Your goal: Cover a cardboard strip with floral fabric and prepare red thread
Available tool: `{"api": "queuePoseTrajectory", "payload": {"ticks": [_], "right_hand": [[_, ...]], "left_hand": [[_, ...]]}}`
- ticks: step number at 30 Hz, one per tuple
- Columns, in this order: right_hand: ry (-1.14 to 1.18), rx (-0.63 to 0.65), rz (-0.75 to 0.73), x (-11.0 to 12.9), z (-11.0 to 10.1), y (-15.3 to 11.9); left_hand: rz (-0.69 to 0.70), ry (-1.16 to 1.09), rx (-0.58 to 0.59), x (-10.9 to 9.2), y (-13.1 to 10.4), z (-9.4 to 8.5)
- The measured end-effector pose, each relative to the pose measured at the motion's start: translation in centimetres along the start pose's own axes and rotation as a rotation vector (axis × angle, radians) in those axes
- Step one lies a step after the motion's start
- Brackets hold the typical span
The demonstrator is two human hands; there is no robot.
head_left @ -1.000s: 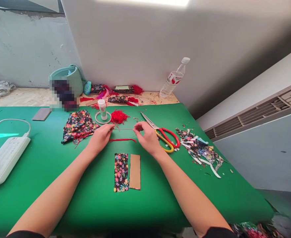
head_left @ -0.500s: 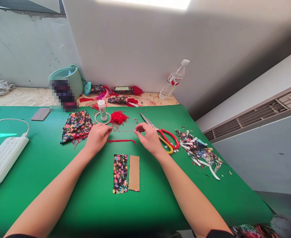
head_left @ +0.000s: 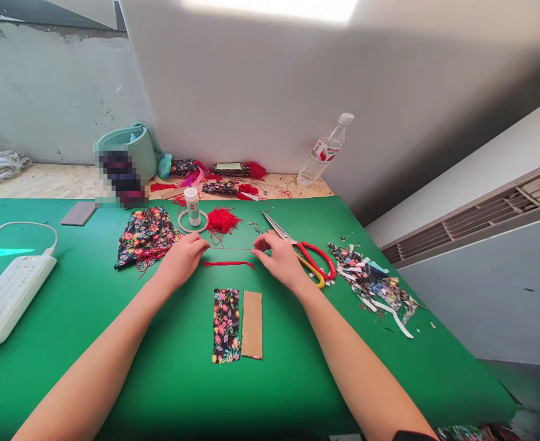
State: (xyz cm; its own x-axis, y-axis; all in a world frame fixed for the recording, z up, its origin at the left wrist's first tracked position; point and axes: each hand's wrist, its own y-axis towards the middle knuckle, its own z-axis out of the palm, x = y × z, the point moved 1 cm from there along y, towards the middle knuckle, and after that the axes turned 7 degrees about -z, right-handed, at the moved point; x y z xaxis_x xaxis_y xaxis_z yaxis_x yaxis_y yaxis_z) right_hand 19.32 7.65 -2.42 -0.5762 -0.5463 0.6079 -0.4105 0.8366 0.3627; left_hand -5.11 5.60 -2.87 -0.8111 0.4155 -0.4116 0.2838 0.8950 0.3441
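Observation:
A thin red thread (head_left: 230, 248) is stretched level between my two hands. My left hand (head_left: 184, 256) pinches one end of it, and my right hand (head_left: 276, 256) pinches the other. Just below the thread, a small bundle of red threads (head_left: 228, 264) lies on the green table. Nearer to me, a dark floral fabric strip (head_left: 226, 324) and a brown cardboard strip (head_left: 252, 324) lie side by side. Behind my hands is a loose pile of red thread (head_left: 224, 220). Scissors (head_left: 313, 254) with red and yellow handles lie beside my right hand.
A glue stick (head_left: 191, 205) stands within a pale ring (head_left: 182, 222). Floral fabric (head_left: 143, 236) lies left of it, fabric scraps (head_left: 371, 278) at right. Further off are a power strip (head_left: 19, 294), a water bottle (head_left: 325, 153), a green basket (head_left: 136, 150) and tasselled floral pieces (head_left: 226, 166).
The thread between my hands has come down slightly towards the red bundle. Both hands keep their pinch, and the whole view has shifted a little.

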Motion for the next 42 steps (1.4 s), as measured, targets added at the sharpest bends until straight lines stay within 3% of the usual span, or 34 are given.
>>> {"api": "queuePoseTrajectory", "payload": {"ticks": [6, 20, 32, 42], "right_hand": [[0.001, 0.055, -0.005, -0.2, -0.1, -0.1], [-0.071, 0.256, -0.054, -0.6, 0.2, -0.2], [-0.118, 0.304, -0.126, -0.1, -0.1, -0.3], [-0.119, 0.315, -0.126, 0.0, -0.1, -0.3]], "left_hand": [[0.020, 0.024, 0.045, 0.5, -0.2, 0.4], [-0.022, 0.271, 0.290, -0.4, -0.2, -0.6], [-0.048, 0.364, 0.373, -1.3, 0.1, -1.4], [-0.026, 0.320, 0.344, -1.0, 0.0, -1.3]]}}
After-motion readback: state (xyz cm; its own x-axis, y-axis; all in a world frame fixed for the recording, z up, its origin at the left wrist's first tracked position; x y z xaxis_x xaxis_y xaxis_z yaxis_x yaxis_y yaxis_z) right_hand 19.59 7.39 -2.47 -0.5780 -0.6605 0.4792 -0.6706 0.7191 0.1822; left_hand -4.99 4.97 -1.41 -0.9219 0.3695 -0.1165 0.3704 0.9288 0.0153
